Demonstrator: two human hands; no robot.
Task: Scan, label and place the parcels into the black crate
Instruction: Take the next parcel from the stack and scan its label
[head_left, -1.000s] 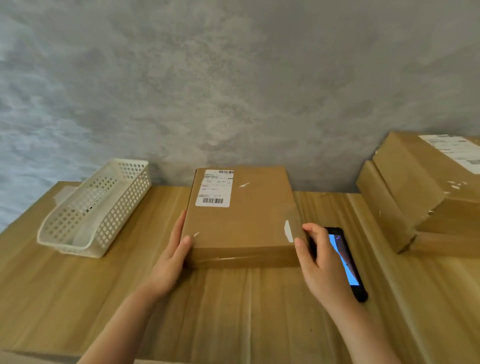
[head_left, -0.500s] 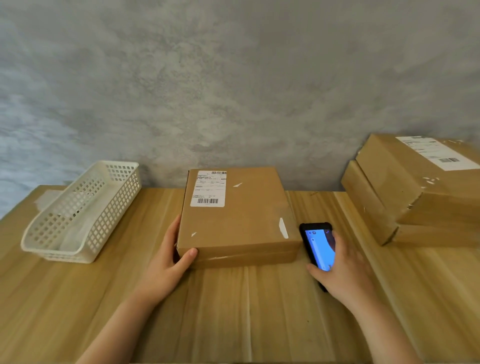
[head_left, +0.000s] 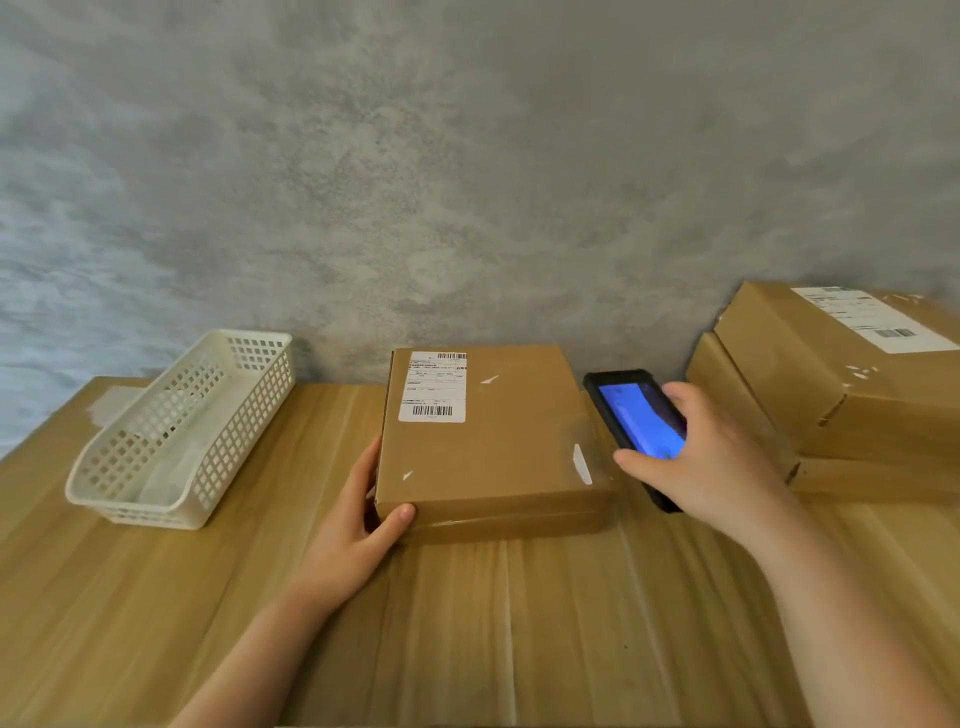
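basket: white, perforated plastic, at the left of the table; something pale lies inside, too unclear to name.
left hand: cupped on the parcel's near-left corner, thumb pressed to the front face, fingers running up the left side; it steadies the box but does not lift it.
parcel: flat brown cardboard box lying on the table's middle, near the wall. Corners look square and the top flat, so it probably handles stiff. Its thin build suggests it is light, but the weight cannot be read here.
label: white, on the top's far-left part, with a barcode at its near edge, face up and uncovered; a scan should reach it without turning the box.
grip: best at the two short sides, palms flat, since the taped front edge may be slick.
scanner: dark handheld with a lit blue screen, just right of the parcel, tilted.
right hand: wrapped around the scanner, thumb over the screen's near end.
stack: bigger boxes at the right, one labelled, well apart from the parcel.
crate: not in view.
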